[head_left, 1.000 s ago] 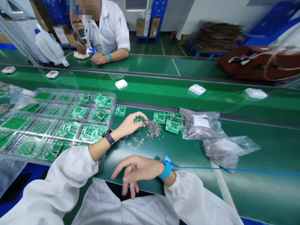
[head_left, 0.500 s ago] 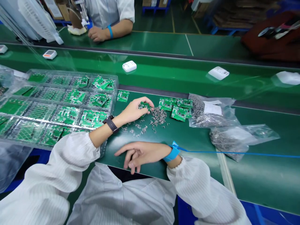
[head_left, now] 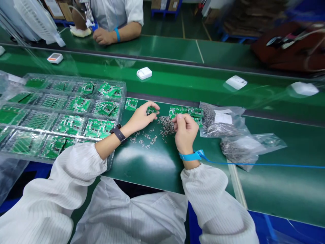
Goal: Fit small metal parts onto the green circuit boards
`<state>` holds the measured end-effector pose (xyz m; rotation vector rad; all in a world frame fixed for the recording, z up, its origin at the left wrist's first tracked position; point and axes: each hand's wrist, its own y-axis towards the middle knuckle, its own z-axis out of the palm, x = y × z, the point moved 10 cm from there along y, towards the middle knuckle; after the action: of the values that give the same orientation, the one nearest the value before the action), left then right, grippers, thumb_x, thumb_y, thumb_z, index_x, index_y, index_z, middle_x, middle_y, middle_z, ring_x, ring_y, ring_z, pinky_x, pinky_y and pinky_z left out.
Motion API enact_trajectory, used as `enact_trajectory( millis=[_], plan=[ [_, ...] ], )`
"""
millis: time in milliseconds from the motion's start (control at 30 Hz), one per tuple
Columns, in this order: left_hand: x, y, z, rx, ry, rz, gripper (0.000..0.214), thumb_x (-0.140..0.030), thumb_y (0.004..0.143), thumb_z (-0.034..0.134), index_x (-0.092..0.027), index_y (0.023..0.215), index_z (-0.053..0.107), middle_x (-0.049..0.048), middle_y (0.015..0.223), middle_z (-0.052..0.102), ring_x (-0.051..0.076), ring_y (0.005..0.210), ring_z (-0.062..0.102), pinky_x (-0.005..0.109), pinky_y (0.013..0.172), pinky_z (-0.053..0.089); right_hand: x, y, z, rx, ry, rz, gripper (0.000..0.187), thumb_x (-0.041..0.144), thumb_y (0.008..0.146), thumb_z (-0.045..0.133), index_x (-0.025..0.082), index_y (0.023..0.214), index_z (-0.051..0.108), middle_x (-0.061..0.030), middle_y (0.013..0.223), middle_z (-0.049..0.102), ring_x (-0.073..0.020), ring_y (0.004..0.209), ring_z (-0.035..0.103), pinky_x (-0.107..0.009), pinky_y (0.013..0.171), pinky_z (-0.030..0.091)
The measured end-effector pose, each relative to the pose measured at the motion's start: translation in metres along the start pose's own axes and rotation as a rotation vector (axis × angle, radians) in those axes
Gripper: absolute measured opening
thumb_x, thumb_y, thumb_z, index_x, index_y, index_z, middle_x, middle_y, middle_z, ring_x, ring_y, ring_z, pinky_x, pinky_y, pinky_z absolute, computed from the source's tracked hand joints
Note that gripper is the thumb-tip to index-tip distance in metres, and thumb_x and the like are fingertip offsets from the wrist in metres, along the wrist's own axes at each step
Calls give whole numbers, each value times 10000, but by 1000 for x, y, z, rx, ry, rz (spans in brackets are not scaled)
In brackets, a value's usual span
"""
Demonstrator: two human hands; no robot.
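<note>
My left hand (head_left: 142,117) curls its thumb and fingers around a small green circuit board (head_left: 152,110), gripping it by the edges. Right of it lies a heap of tiny metal clips or pins (head_left: 166,124), with more of these loose parts (head_left: 147,139) scattered nearer me. My right hand (head_left: 186,132) is closed in a pinch at the heap's right side. Its fingertips overlap the front of a group of circuit boards (head_left: 185,110); what they pinch is too small or hidden. A single board (head_left: 131,104) lies behind my left wrist.
A clear compartment tray (head_left: 122,113) with green boards fills the left. Two plastic bags of metal parts (head_left: 212,118) (head_left: 237,152) lie on the right. A blue cord (head_left: 266,165) trails from my right wristband. Across the bench is a co-worker's hand (head_left: 104,36).
My right hand has moved from the bench's front edge, fingers spread, forward and right to the heap, and closed into a pinch. My left hand stays around the board. The view has shifted slightly.
</note>
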<state>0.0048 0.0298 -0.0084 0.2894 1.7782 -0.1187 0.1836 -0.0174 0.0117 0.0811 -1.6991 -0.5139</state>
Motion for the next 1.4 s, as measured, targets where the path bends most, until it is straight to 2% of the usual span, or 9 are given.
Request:
enact_trajectory(
  millis=[133, 267, 400, 533, 600, 800, 1133, 1267, 1400],
  plan=[
    [-8, -2, -14, -93, 12, 22, 142, -211, 886, 676, -192, 1010, 611, 43, 985, 719, 160, 787, 722, 280, 698, 567, 16, 8, -62, -407, -237, -160, 419, 364, 1001, 523, 235, 605, 483, 47, 568, 431, -141, 565, 400, -299, 587, 323],
    [-9, -3, -22, -133, -32, 6, 157, -279, 887, 700, -192, 983, 612, 27, 926, 710, 153, 744, 733, 258, 646, 558, 14, 16, -85, -484, -372, -172, 411, 365, 1004, 506, 239, 614, 479, 47, 566, 431, -151, 572, 405, -305, 600, 309],
    [-8, -4, -27, -158, -60, -23, 230, -330, 856, 746, -196, 998, 625, 21, 916, 723, 167, 765, 748, 268, 664, 580, 11, 25, -60, -237, -413, -189, 404, 378, 1012, 516, 235, 634, 506, 40, 591, 473, -162, 595, 440, -296, 619, 325],
    [-6, -5, -37, -208, -117, -70, 263, -366, 853, 771, -190, 987, 630, 18, 787, 737, 178, 721, 755, 265, 629, 570, 1, 25, -17, 317, -359, -146, 262, 394, 968, 628, 222, 776, 682, 3, 699, 640, -179, 622, 536, -295, 628, 377],
    [-6, -5, -35, -182, -152, -88, 277, -361, 843, 791, -181, 988, 638, 27, 772, 747, 185, 725, 761, 276, 650, 579, -9, 18, -17, 470, -346, -70, 210, 399, 957, 645, 225, 872, 726, -8, 732, 685, -188, 617, 568, -298, 617, 402],
    [-1, -7, -22, -125, -255, -151, 353, -337, 812, 819, -176, 1068, 637, 65, 927, 781, 193, 815, 781, 290, 743, 591, -26, -4, -34, 555, -411, -49, 206, 383, 951, 624, 230, 1028, 738, -36, 845, 689, -200, 688, 607, -328, 677, 473],
    [5, -8, -28, -216, -450, -251, 396, -135, 783, 662, -189, 1167, 583, 106, 1094, 773, 191, 833, 779, 306, 780, 596, -10, -7, 3, 653, -640, -88, 81, 216, 977, 608, 222, 1024, 674, -55, 956, 635, -240, 903, 649, -341, 793, 484],
    [5, -8, -29, -234, -464, -252, 404, -128, 768, 653, -184, 1162, 583, 106, 1073, 771, 188, 819, 774, 296, 746, 600, -15, 4, 14, 790, -751, -32, 95, 153, 937, 670, 210, 873, 628, -26, 854, 631, -222, 808, 632, -310, 708, 430],
    [8, -8, -31, -253, -420, -265, 384, -139, 776, 656, -184, 1152, 590, 98, 1048, 779, 187, 804, 775, 293, 740, 600, -4, 12, 24, 781, -722, -11, 149, 160, 982, 627, 207, 843, 603, -2, 790, 622, -197, 735, 603, -294, 651, 374]
  ],
)
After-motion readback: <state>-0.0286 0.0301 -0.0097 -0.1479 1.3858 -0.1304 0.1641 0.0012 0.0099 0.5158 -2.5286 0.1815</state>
